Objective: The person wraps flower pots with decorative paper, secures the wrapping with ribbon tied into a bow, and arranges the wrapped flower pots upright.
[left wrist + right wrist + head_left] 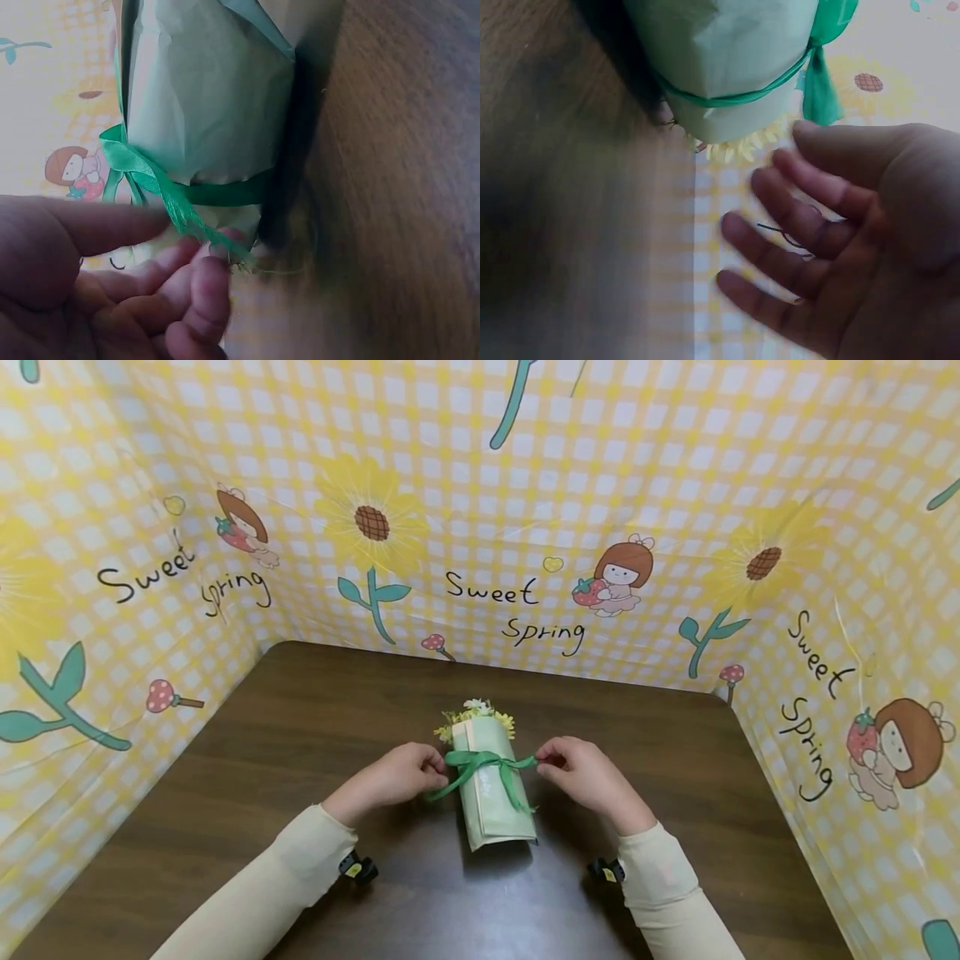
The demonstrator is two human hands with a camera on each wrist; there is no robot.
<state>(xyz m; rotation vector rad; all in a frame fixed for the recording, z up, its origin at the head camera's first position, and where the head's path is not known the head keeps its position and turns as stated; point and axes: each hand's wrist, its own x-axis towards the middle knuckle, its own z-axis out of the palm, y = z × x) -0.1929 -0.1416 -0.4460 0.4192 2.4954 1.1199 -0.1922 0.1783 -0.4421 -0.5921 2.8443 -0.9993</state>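
Observation:
A bouquet in pale green wrapping paper lies on the table, its yellow and white flowers toward the back wall. Round its middle runs a green ribbon tied in a bow with loose tails. My left hand is at the bow's left side; in the left wrist view a ribbon tail crosses in front of the thumb and reaches the loosely bent fingers. At the bow's right side is my right hand. Its fingers are spread, with the thumb tip close to a hanging ribbon tail.
The dark wooden table is enclosed at the back and both sides by a yellow checked cloth printed with flowers and lettering. Dark wrist-worn devices show at the left cuff and right cuff.

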